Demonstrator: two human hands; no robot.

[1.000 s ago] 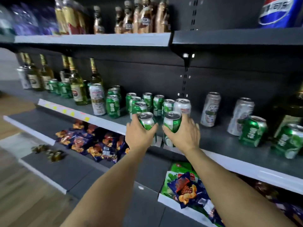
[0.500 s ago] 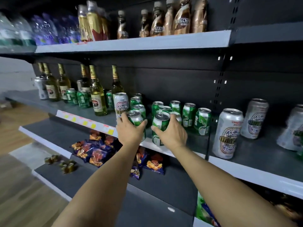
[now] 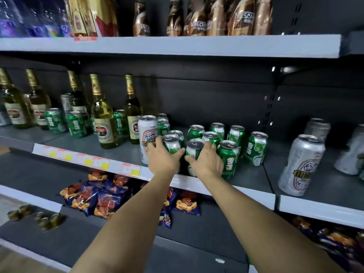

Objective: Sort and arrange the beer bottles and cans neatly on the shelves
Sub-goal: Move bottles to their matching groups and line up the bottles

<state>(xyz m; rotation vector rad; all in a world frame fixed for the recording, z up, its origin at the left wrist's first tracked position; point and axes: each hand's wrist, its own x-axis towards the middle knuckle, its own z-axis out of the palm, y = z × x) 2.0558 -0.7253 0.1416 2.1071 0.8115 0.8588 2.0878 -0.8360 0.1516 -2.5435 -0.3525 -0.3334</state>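
Note:
On the middle shelf [image 3: 246, 180], my left hand [image 3: 164, 159] grips a green beer can [image 3: 172, 143] at the front of a cluster of several green cans. Beside it, my right hand [image 3: 206, 161] grips another green can [image 3: 194, 148]. Both cans stand upright near the shelf's front edge. A tall white-and-red can [image 3: 146, 134] stands just left of my left hand. More green cans [image 3: 256, 147] stand behind and to the right. Green beer bottles [image 3: 102, 117] with gold necks line the shelf's left part, with green cans among them.
Tall silver cans [image 3: 300, 164] stand on the adjoining shelf section at right. Brown coffee bottles [image 3: 201, 18] fill the top shelf. Snack bags [image 3: 102, 198] lie on the lower shelf. Yellow price tags [image 3: 86, 159] run along the shelf edge.
Both hands have carried their green cans leftward along the shelf to the cluster beside the tall white can, and the view has moved closer. Each hand still holds its can.

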